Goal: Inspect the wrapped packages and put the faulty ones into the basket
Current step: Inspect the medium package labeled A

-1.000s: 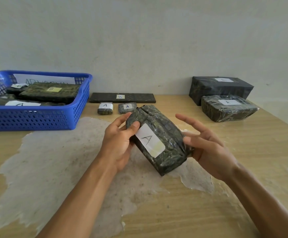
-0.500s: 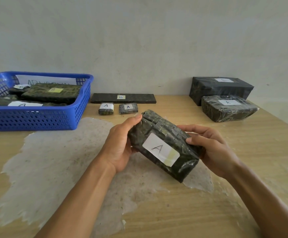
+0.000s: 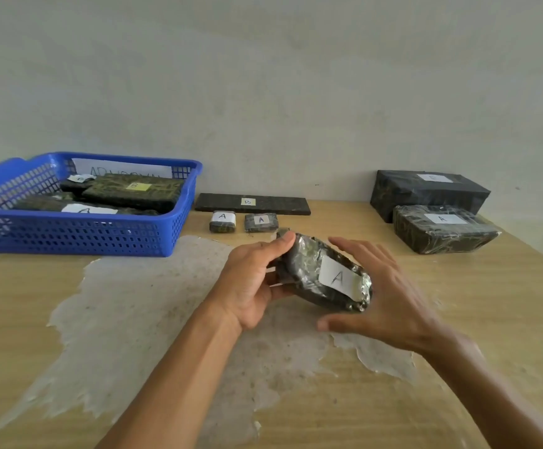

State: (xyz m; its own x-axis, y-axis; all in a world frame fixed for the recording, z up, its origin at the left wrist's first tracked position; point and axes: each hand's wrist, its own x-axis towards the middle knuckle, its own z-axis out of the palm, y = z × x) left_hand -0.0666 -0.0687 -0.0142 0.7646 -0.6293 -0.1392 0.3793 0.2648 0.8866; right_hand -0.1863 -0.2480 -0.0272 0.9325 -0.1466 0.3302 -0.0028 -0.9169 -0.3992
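Note:
A dark wrapped package (image 3: 312, 270) with a white label marked A hangs above the middle of the table, its label turned up. My left hand (image 3: 254, 283) grips its far left end, thumb on top. My right hand (image 3: 383, 293) is beside the package's right end with fingers spread and straight; whether it touches is unclear. The blue basket (image 3: 79, 238) stands at the far left and holds several wrapped packages labelled A and B.
Against the wall lie a flat dark strip package labelled B (image 3: 252, 204), two small packages labelled A (image 3: 222, 221) (image 3: 261, 222), and at the right a large black box (image 3: 429, 189) with a wrapped package labelled A (image 3: 445, 228) in front. A pale worn patch covers the wooden table (image 3: 506, 319).
The package has been rotated so its label end points right and toward me. My right hand let go of it and spread its fingers; my left hand keeps its grip.

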